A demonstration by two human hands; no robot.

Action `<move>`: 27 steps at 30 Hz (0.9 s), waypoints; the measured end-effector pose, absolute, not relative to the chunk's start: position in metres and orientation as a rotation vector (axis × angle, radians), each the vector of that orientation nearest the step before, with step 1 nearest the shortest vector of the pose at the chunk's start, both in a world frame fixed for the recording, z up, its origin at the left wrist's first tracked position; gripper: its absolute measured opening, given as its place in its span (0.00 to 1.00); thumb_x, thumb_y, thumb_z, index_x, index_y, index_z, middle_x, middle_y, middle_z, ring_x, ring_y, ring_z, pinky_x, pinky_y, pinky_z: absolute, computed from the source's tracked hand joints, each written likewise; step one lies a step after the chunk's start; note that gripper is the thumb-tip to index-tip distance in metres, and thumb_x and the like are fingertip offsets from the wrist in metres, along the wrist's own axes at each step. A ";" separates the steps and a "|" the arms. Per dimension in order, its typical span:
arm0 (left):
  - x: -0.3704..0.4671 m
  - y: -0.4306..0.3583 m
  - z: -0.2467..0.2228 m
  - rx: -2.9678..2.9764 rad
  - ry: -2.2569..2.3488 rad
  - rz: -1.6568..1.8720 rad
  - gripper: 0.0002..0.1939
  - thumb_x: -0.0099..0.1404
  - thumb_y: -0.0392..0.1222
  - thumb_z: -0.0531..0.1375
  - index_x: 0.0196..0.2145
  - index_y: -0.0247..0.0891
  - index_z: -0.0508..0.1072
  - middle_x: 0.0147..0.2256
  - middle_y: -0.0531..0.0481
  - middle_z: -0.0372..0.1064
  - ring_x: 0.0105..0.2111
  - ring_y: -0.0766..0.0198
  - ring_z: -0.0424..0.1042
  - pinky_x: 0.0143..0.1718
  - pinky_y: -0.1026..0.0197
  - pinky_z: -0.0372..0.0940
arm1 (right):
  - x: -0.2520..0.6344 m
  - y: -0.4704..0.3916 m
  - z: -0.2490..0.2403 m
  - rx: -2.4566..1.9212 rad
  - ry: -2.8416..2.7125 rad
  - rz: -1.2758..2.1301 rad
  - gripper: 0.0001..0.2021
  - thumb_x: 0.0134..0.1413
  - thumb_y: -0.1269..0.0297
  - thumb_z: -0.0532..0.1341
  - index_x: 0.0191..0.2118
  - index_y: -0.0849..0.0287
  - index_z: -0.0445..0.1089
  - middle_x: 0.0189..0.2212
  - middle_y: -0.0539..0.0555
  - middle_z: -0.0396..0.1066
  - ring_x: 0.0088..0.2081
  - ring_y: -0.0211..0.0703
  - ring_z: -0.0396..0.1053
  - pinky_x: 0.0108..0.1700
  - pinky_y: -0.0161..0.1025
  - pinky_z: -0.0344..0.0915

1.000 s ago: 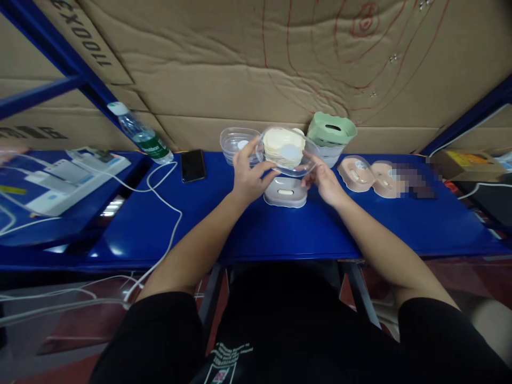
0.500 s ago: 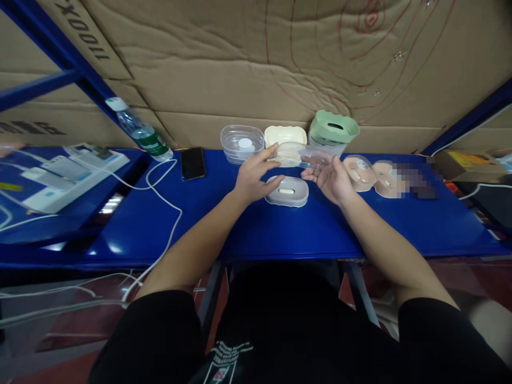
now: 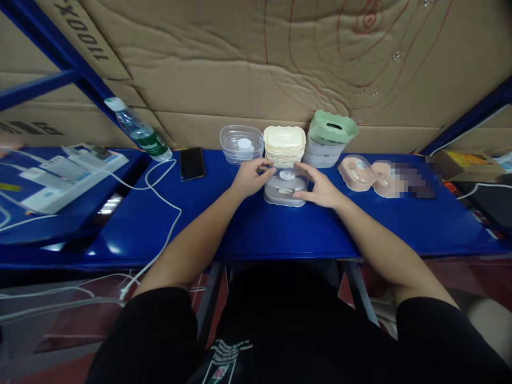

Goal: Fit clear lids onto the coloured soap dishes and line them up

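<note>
A clear plastic cover with a round white label sits over a grey oval case on the blue table. A small pale rod-shaped piece shows through the cover. My left hand grips the cover's left side, thumb and fingers closed on its edge. On the opposite side, my right hand has its fingers around the cover's right end. Behind them stand a stack of cream trays and nested clear covers. Whether the cover is fully seated cannot be seen.
A green tray tops grey ones at the back right. Two pink covered cases lie farther right. To the left are a phone, a water bottle, a power strip and a white cable. Cardboard walls the back.
The clear cover, earlier held in the air above and behind the grey case, has come down over it. Both hands have moved in closer around it.
</note>
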State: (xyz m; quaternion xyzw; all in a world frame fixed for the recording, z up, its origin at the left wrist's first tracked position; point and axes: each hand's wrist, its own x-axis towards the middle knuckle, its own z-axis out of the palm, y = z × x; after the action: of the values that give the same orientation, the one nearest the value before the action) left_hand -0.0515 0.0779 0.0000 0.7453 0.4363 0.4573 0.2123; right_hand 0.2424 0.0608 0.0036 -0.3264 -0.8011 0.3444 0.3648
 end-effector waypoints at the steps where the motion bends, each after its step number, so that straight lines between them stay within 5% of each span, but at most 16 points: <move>1: -0.051 0.076 0.001 2.122 1.236 1.222 0.15 0.72 0.50 0.69 0.50 0.40 0.85 0.45 0.43 0.87 0.43 0.54 0.86 0.51 0.49 0.80 | 0.244 0.062 0.002 -0.844 -2.089 0.874 0.56 0.49 0.32 0.80 0.78 0.49 0.64 0.76 0.67 0.66 0.71 0.73 0.73 0.76 0.73 0.64; 9: -0.053 0.074 0.006 2.381 1.307 1.093 0.11 0.72 0.48 0.68 0.47 0.42 0.85 0.43 0.46 0.85 0.41 0.56 0.83 0.49 0.51 0.76 | 0.253 0.071 0.000 -0.798 -2.345 0.712 0.49 0.56 0.38 0.77 0.78 0.50 0.66 0.75 0.66 0.68 0.75 0.73 0.67 0.77 0.72 0.61; 20: -0.053 0.073 0.005 2.461 1.259 1.054 0.13 0.74 0.50 0.67 0.49 0.41 0.84 0.43 0.45 0.84 0.38 0.58 0.81 0.46 0.53 0.75 | 0.261 0.075 -0.006 -0.784 -2.471 0.714 0.46 0.59 0.54 0.75 0.80 0.42 0.61 0.83 0.59 0.51 0.83 0.73 0.49 0.82 0.74 0.50; 27: -0.054 0.073 0.005 2.499 1.188 0.903 0.20 0.76 0.57 0.66 0.56 0.42 0.83 0.49 0.43 0.85 0.43 0.56 0.82 0.49 0.51 0.75 | 0.258 0.072 -0.004 -0.765 -2.472 0.689 0.48 0.57 0.53 0.76 0.80 0.41 0.61 0.81 0.60 0.55 0.81 0.74 0.54 0.80 0.74 0.54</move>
State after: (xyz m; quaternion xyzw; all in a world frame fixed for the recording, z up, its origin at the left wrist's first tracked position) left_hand -0.0536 0.0731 0.0051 0.8529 0.4054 0.3082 0.1150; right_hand 0.2579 0.0719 -0.0037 -0.2779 -0.8984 0.2505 0.2301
